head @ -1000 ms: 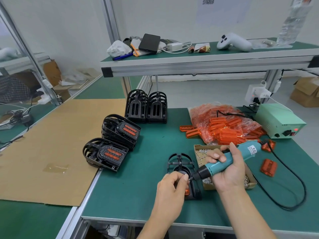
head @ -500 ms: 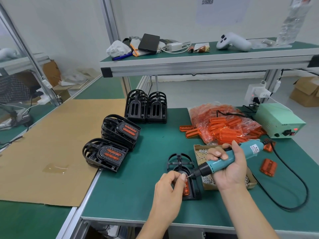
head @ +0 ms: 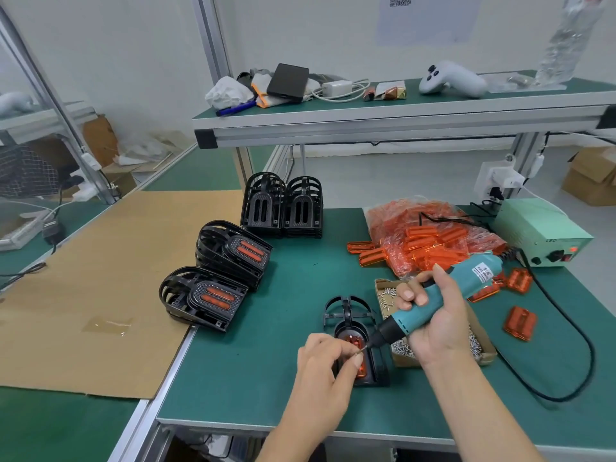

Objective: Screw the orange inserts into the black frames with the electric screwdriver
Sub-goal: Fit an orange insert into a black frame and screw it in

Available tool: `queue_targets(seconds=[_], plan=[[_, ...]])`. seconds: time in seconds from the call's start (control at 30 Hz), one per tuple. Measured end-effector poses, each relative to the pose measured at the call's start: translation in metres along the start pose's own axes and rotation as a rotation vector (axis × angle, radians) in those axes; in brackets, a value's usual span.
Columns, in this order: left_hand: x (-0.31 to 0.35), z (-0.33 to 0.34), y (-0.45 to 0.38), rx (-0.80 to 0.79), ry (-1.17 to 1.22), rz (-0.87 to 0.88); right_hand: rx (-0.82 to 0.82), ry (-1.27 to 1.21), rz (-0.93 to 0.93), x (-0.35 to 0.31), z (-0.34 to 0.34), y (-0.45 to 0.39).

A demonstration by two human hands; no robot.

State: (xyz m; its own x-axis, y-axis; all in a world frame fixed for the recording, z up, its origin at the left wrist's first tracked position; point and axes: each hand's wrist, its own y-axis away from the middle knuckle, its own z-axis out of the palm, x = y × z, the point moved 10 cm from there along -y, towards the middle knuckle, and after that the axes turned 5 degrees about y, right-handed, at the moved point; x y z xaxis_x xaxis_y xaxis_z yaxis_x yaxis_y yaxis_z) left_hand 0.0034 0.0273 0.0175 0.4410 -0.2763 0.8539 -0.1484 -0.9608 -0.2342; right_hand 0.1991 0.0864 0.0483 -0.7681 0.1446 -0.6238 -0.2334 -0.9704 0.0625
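Note:
A black frame [head: 346, 316] lies on the green mat near the front edge, with an orange insert [head: 356, 343] seated in it. My right hand [head: 435, 323] grips the teal electric screwdriver [head: 443, 300], tilted down to the left, its bit just above the insert. My left hand [head: 325, 368] pinches a small screw [head: 360, 350] at the bit's tip, partly covering the frame. Two stacks of frames with inserts [head: 203, 296] [head: 233, 251] sit to the left. Stacks of bare frames [head: 283, 206] stand behind.
A cardboard box of screws [head: 480, 351] sits under my right hand. A bag of orange inserts [head: 430, 235] and loose inserts [head: 520, 323] lie to the right. The screwdriver's cable [head: 586, 355] loops to a green power unit [head: 540, 230]. Brown cardboard [head: 83, 288] covers the left bench.
The screwdriver has tilted and drawn slightly back to the right. My left hand has shifted a little left, uncovering more of the insert, and now holds a screw at the bit.

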Motion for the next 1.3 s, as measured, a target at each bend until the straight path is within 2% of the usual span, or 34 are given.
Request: queue_targets(seconds=[0.07,0.13,0.4,0.63,1.03,1.3], plan=[[0.009,-0.002,0.001,0.036,-0.131,0.144,0.001,0.065,0.004,0.0,0.003,0.001],[0.01,-0.002,0.001,0.082,-0.219,0.198,-0.009,0.165,-0.006,0.001,0.009,0.004],[-0.006,0.007,0.008,0.217,-0.303,0.118,-0.103,0.491,-0.139,0.011,0.04,0.015],[-0.011,0.007,0.013,0.268,-0.297,0.128,-0.206,0.608,-0.139,0.022,0.057,0.02],[-0.009,0.008,0.014,0.29,-0.345,0.129,-0.224,0.741,-0.145,0.035,0.056,0.015],[-0.016,0.005,0.015,0.318,-0.316,0.134,-0.383,0.859,-0.138,0.048,0.071,0.021]])
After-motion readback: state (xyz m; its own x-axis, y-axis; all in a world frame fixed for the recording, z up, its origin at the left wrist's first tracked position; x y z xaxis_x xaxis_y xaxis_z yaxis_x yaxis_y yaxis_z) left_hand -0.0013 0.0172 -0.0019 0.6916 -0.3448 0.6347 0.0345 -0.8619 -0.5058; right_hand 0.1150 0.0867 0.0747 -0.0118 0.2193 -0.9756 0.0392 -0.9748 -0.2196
